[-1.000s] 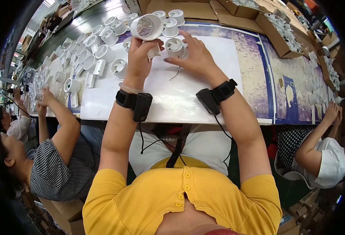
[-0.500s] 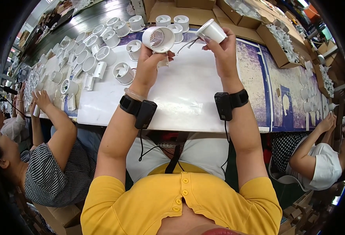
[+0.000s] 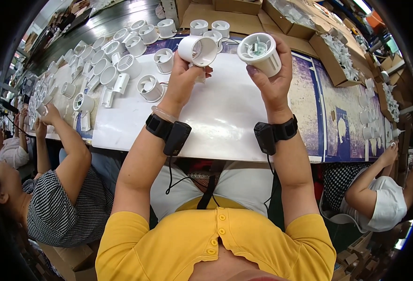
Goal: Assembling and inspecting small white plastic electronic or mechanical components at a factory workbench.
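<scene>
My left hand (image 3: 182, 83) is closed around a white plastic fan housing (image 3: 190, 48), a short tube with a slotted grille inside and its open end tilted to the right. Its stem sits in my fingers, partly hidden. Held up in my right hand (image 3: 275, 86) is a white round motor base (image 3: 271, 64), its open end turned toward me with a green circuit board (image 3: 258, 48) showing inside. A thin dark wire runs from it toward the housing. The two parts are apart, above the white work sheet (image 3: 220, 107).
Several white fan units (image 3: 148, 88) stand beyond and left of my left hand. More white housings (image 3: 108, 76) crowd the table's left side. A cardboard box (image 3: 330, 63) of white parts lies at the far right. Co-workers sit at both sides, one in a checked top (image 3: 70, 210).
My right hand has turned the motor base, so its open end with the board now faces me. The housing in my left hand has swung slightly, its opening now more to the right.
</scene>
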### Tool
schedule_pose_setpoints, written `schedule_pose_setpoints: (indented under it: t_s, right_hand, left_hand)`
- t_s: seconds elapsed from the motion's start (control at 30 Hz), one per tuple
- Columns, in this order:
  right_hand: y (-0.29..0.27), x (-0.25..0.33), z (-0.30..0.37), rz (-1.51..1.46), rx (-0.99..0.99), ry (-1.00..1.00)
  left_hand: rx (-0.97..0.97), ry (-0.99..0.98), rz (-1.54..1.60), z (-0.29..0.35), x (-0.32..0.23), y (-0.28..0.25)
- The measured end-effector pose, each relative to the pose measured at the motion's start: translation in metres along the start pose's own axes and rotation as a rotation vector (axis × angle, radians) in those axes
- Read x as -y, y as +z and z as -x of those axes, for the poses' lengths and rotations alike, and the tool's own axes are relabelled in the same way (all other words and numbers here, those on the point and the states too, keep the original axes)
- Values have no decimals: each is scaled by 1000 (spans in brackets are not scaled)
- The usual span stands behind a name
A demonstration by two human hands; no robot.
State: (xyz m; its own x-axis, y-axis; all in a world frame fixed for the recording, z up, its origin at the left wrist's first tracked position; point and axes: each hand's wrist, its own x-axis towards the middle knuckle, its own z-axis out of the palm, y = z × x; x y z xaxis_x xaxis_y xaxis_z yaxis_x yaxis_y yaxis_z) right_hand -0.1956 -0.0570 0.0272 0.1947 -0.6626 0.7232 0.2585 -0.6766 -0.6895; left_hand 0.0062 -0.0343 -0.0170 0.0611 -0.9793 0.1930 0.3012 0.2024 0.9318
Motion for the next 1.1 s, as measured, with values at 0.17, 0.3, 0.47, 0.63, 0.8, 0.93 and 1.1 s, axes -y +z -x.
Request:
schedule_pose_setpoints:
  t_s: [0.17,0.3,0.47,0.63,0.8,0.93,1.1]
  right_hand:
    - [2,5,0,86,-29,-42]
    - [-7,8,-1,-21,-95,-92]
    - [-2,7,2,-25,-14,25]
    - [2,2,3,59,52,46]
    - [2,2,3,35,50,60]
    - [2,3,3,50,49,44]
    - [0,0,3,94,108,6]
  left_hand:
    - [22,-11,39,0,-2,-1]
    - [39,1,31,3,-5,2]
    - [78,13,16,5,-4,1]
    - [114,33,50,5,-4,-1]
    - [128,35,62,5,-6,-1]
    - [124,25,55,4,-6,-1]
    - [123,25,59,3,-5,-1]
